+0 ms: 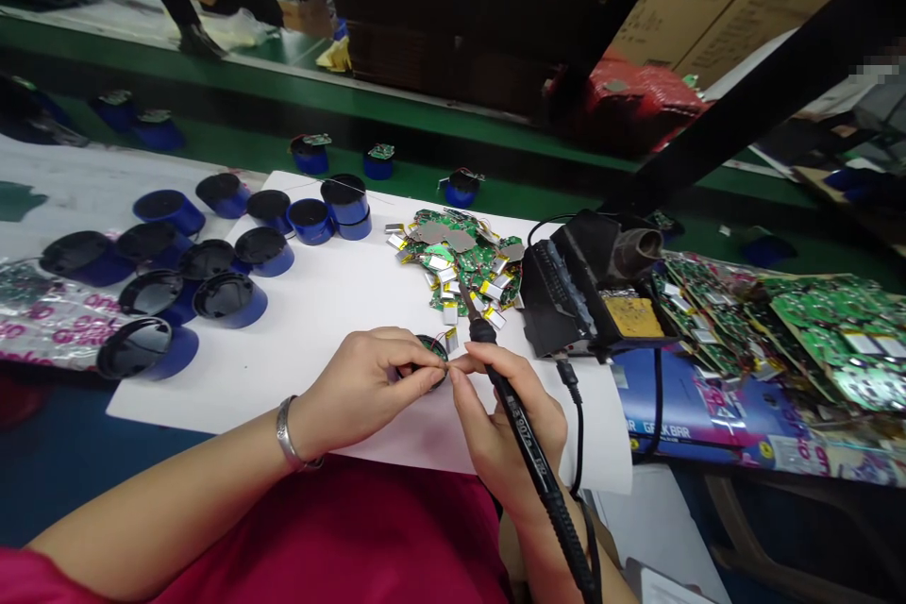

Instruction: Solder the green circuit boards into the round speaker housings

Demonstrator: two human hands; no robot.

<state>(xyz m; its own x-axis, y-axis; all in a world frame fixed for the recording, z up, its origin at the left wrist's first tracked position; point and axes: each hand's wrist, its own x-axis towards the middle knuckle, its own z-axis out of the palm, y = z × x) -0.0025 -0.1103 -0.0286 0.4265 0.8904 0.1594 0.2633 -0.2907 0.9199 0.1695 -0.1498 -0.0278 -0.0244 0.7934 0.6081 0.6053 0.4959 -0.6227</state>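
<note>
My left hand point(368, 387) pinches a small round circuit board point(433, 351) with a silver battery and thin wires, held just above the white sheet point(311, 302). My right hand point(499, 420) meets it from the right, fingertips touching the board's wire, while a black soldering iron point(528, 453) rests in the same hand with its tip pointing up and away toward the pile of green boards and batteries point(460, 260). A metal bracelet sits on my left wrist.
Several blue housings with black tops point(176, 274) stand at the left. A black soldering station point(587, 288) with a sponge is at the right, beside trays of green boards point(799, 326). A green conveyor point(233, 85) with more blue parts runs behind. Another person stands far left.
</note>
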